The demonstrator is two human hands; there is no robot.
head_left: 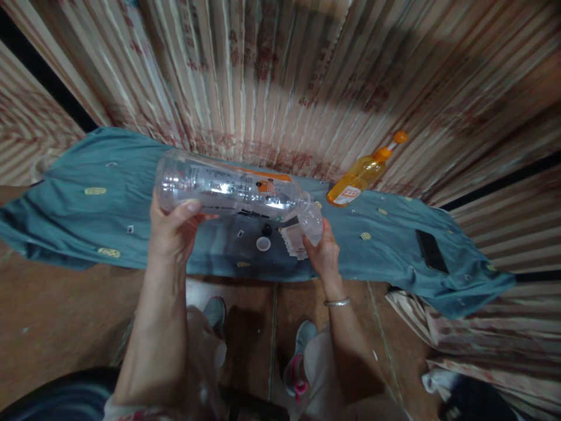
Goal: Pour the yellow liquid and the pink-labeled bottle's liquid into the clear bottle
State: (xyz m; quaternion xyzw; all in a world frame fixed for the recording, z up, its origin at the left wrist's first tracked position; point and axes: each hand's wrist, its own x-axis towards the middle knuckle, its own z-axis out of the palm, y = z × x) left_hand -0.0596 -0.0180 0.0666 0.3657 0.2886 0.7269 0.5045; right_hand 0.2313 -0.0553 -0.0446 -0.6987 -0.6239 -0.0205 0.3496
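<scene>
A big clear plastic bottle [219,186] with an orange-and-black label lies nearly level in the air above the cloth, its neck to the right. My left hand [175,225] grips it around its base, thumb on the near side. In my right hand [323,248] is a small clear plastic cup [311,222], held at the bottle's mouth. Whether liquid passes between them I cannot make out. Just beside my right fingers is a translucent piece with a ridged edge [294,241]. A small white round lid [263,244] and a small black object [266,229] lie below the bottle.
A teal patterned cloth [131,210] covers the long narrow table. An amber pump bottle [357,178] with an orange top stands at the back right. Near the right end lies a dark phone [432,251]. Striped curtains [263,88] hang behind the table.
</scene>
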